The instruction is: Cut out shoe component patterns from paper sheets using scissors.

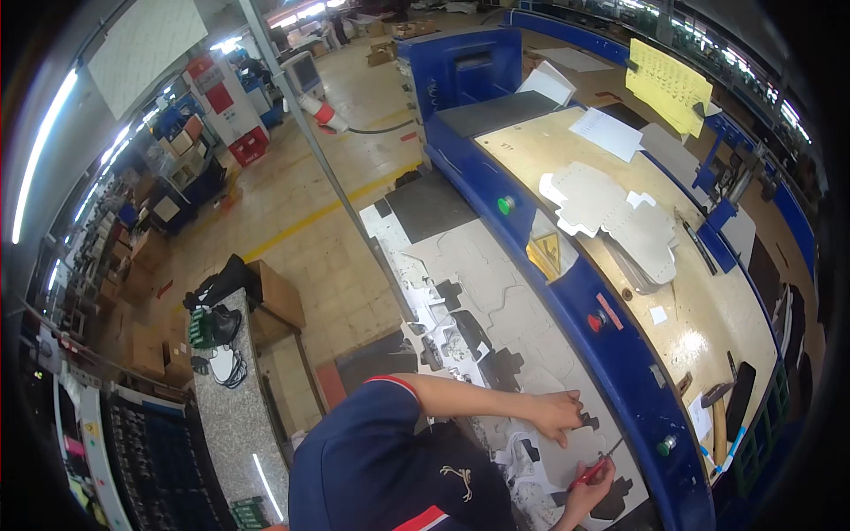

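My left hand (558,416) lies on a grey cut sheet (567,456), its fingers spread and partly flat against it. Closer to me, my right hand (593,487) is closed round a red-handled tool (586,474). The tool has a thin dark tip pointing up and away, over the sheet; its exact kind is too small to tell. White scraps and offcuts (522,456) lie left of my hands. Dark cut-out gaps (611,500) show along the sheet beside my right hand. Further off, more grey sheet (478,265) with cut outlines covers the work surface.
A blue machine beam (567,310) with green and red buttons runs along the right. On its tan top lie stacked white cut pieces (602,212), a hammer (715,398) and papers (606,133). A metal post (310,133) rises at the left, beyond a speckled side table (235,416).
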Demonstrator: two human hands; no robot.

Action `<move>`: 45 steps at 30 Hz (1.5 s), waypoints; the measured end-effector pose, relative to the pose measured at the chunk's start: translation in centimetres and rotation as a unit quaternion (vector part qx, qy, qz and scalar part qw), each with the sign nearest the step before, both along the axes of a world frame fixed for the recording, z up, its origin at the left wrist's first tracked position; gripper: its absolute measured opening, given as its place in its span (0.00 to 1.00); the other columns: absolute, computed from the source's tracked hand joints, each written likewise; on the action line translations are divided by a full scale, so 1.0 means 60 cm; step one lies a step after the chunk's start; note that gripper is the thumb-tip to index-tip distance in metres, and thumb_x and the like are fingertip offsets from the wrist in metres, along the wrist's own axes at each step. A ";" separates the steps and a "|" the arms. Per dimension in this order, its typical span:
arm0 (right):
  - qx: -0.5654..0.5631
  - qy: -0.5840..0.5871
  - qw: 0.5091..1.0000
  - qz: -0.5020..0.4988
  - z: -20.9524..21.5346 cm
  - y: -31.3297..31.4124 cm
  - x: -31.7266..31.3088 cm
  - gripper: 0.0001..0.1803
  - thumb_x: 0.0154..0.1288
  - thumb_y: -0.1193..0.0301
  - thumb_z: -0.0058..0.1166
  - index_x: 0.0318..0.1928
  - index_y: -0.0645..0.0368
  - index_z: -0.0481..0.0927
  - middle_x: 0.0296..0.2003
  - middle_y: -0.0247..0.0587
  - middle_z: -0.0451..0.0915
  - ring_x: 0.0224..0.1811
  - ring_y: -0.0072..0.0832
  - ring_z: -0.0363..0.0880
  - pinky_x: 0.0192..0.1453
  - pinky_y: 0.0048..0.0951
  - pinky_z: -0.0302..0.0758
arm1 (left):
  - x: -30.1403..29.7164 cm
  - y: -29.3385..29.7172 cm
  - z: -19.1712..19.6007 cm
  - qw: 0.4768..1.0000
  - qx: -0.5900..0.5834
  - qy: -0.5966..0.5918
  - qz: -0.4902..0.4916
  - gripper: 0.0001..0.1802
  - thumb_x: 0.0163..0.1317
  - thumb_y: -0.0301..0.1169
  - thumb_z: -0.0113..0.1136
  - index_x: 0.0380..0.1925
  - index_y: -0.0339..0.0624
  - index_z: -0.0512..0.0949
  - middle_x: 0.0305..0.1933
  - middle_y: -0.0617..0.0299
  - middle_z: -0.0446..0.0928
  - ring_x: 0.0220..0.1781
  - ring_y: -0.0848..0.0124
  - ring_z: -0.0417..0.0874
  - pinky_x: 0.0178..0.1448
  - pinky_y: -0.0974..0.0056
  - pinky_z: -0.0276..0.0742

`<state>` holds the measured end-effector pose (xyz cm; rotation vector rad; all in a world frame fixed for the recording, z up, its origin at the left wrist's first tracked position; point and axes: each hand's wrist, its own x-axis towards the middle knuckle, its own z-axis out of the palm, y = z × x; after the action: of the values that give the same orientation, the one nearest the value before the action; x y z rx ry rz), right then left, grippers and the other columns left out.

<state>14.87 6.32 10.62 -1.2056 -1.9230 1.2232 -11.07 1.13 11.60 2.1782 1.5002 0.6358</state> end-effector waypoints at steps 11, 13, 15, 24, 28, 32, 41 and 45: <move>-0.260 0.105 0.953 -0.118 -0.025 0.022 0.010 0.18 0.67 0.72 0.55 0.56 0.60 0.75 0.54 0.48 0.77 0.54 0.43 0.74 0.56 0.37 0.76 | 0.015 -0.001 -0.008 0.998 0.055 0.014 0.032 0.25 0.44 0.53 0.67 0.26 0.40 0.79 0.26 0.58 0.78 0.44 0.61 0.74 0.55 0.56 0.58; -0.211 0.103 0.967 -0.099 -0.016 0.020 0.011 0.19 0.66 0.74 0.56 0.56 0.62 0.74 0.50 0.49 0.79 0.51 0.38 0.76 0.54 0.34 0.76 | 0.018 0.000 -0.013 0.998 0.057 0.018 0.036 0.25 0.44 0.53 0.67 0.25 0.40 0.79 0.26 0.58 0.77 0.44 0.61 0.73 0.56 0.56 0.58; -0.160 0.101 0.979 -0.078 -0.002 0.018 0.009 0.19 0.65 0.76 0.57 0.56 0.64 0.74 0.46 0.50 0.80 0.49 0.34 0.77 0.52 0.32 0.76 | 0.019 -0.001 -0.016 0.997 0.059 0.024 0.040 0.25 0.44 0.53 0.67 0.25 0.40 0.78 0.26 0.59 0.77 0.44 0.61 0.73 0.56 0.55 0.58; 0.121 -0.045 0.992 0.009 0.077 0.010 -0.004 0.20 0.60 0.78 0.63 0.53 0.67 0.75 0.38 0.49 0.83 0.38 0.32 0.80 0.44 0.28 0.78 | 0.016 -0.005 -0.012 0.998 0.043 0.010 0.037 0.25 0.40 0.53 0.70 0.28 0.42 0.81 0.27 0.58 0.79 0.44 0.60 0.76 0.56 0.55 0.58; 0.141 -0.067 0.988 0.014 0.094 0.016 -0.004 0.21 0.60 0.76 0.64 0.54 0.67 0.75 0.35 0.48 0.83 0.37 0.31 0.80 0.43 0.28 0.78 | 0.016 -0.011 0.000 0.998 0.054 -0.005 0.025 0.25 0.43 0.53 0.69 0.27 0.41 0.80 0.27 0.58 0.78 0.43 0.60 0.75 0.56 0.55 0.58; 0.075 -0.036 0.996 0.044 0.091 0.025 -0.002 0.24 0.60 0.78 0.63 0.57 0.66 0.74 0.36 0.45 0.81 0.38 0.29 0.79 0.45 0.27 0.77 | 0.014 -0.017 0.008 0.998 0.058 -0.004 0.019 0.25 0.45 0.52 0.68 0.26 0.40 0.78 0.26 0.58 0.76 0.42 0.60 0.74 0.55 0.56 0.58; 0.004 -0.061 0.995 0.080 0.090 0.005 -0.015 0.22 0.60 0.84 0.56 0.57 0.65 0.74 0.41 0.44 0.81 0.43 0.28 0.79 0.50 0.25 0.75 | 0.011 -0.028 0.004 0.994 0.109 -0.011 0.019 0.25 0.45 0.52 0.68 0.25 0.40 0.78 0.25 0.57 0.76 0.41 0.60 0.73 0.54 0.57 0.58; 0.061 -0.007 0.994 0.093 0.047 0.005 -0.015 0.21 0.60 0.83 0.57 0.55 0.65 0.74 0.40 0.44 0.82 0.41 0.29 0.79 0.49 0.25 0.76 | 0.008 -0.041 0.008 0.996 0.084 -0.014 0.023 0.25 0.45 0.52 0.68 0.26 0.40 0.78 0.26 0.58 0.77 0.43 0.61 0.72 0.56 0.55 0.58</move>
<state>13.95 6.64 13.43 -0.9930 -2.1262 1.1728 -10.59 -1.36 12.06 2.2529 1.5359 0.8332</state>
